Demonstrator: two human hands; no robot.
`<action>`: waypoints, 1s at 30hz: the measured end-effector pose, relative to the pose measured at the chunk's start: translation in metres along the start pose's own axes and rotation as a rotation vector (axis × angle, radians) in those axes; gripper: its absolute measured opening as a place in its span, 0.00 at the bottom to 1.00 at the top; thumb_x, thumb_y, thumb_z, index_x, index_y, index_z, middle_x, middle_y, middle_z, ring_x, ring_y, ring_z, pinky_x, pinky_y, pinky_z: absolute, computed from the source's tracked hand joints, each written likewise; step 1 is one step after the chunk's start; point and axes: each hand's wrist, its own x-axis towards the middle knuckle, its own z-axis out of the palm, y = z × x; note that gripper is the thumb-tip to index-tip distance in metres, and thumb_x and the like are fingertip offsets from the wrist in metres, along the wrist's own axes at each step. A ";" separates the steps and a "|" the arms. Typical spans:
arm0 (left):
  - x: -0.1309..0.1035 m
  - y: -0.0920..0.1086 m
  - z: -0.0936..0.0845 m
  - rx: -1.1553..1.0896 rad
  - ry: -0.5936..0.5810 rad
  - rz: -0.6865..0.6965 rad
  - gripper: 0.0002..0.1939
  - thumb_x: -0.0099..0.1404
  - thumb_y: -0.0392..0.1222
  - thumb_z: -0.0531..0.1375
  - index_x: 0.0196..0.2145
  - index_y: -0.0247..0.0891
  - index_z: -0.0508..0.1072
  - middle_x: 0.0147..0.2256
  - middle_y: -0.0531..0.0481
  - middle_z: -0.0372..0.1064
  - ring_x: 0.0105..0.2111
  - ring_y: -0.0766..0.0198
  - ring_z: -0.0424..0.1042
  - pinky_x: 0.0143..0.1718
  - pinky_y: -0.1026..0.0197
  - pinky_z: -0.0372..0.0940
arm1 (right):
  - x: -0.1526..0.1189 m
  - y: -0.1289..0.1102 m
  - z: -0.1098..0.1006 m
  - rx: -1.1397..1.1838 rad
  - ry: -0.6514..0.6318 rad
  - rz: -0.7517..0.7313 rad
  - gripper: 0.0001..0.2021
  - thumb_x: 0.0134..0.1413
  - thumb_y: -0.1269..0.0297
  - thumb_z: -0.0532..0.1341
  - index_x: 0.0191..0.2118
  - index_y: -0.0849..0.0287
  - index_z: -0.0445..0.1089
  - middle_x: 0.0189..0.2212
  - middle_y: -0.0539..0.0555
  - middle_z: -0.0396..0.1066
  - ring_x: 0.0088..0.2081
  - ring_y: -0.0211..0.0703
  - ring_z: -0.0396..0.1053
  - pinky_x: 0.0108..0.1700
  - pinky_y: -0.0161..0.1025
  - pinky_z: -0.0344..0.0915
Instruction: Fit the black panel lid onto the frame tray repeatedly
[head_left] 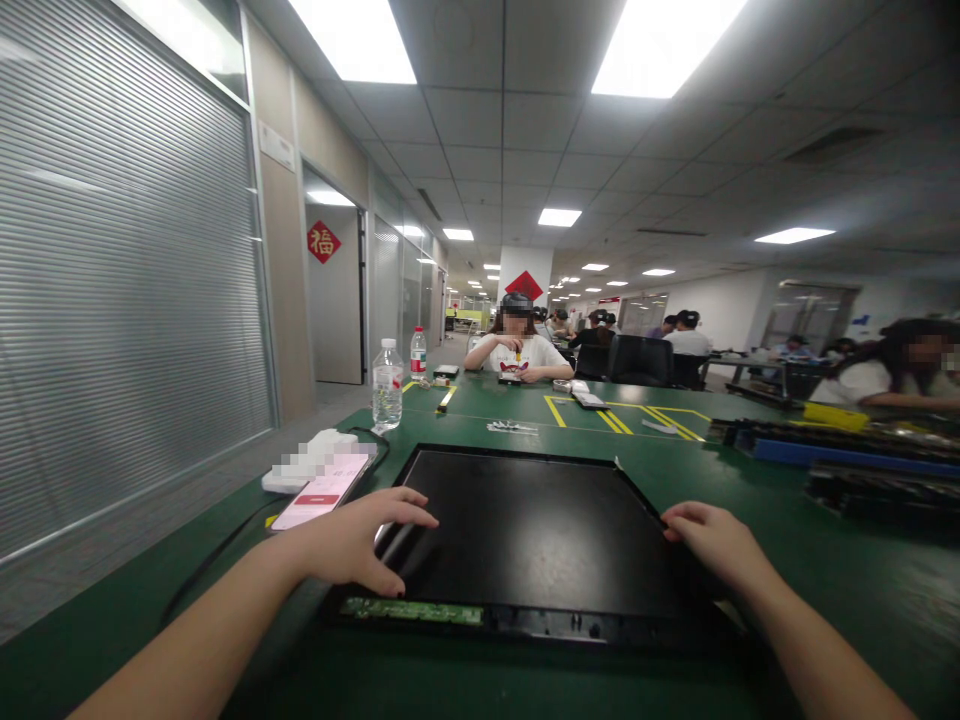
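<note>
A black flat display panel (pixel 525 530) lies in a dark frame on the green table, with a green circuit board (pixel 412 610) along its near left edge. My left hand (pixel 367 540) is over the panel's left edge, its fingers spread and holding nothing. At the right edge of the frame is my right hand (pixel 701 535), its thumb and fingertips pinched together at the rim. Whatever may be between those fingertips is too small to make out.
A phone (pixel 326 487) and a white object (pixel 300 470) lie left of the panel, with a cable. Two bottles (pixel 388 385) (pixel 418 353) stand behind. Dark strips (pixel 847 450) lie at the right. A person (pixel 517 345) sits across the green table (pixel 600 690).
</note>
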 end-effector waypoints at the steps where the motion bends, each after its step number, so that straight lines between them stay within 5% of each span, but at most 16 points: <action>1: 0.000 0.001 -0.001 -0.005 -0.006 0.008 0.33 0.43 0.50 0.66 0.50 0.51 0.68 0.58 0.49 0.53 0.56 0.48 0.55 0.56 0.52 0.50 | 0.000 0.000 0.000 -0.003 0.000 0.005 0.10 0.42 0.64 0.55 0.29 0.55 0.73 0.25 0.50 0.76 0.33 0.44 0.71 0.32 0.35 0.60; 30: 0.000 0.012 0.001 0.092 -0.006 0.132 0.31 0.43 0.35 0.62 0.48 0.49 0.67 0.56 0.52 0.55 0.54 0.54 0.59 0.56 0.57 0.51 | -0.001 -0.002 0.000 -0.069 -0.028 0.008 0.12 0.44 0.64 0.53 0.31 0.56 0.72 0.26 0.50 0.75 0.34 0.43 0.70 0.34 0.36 0.59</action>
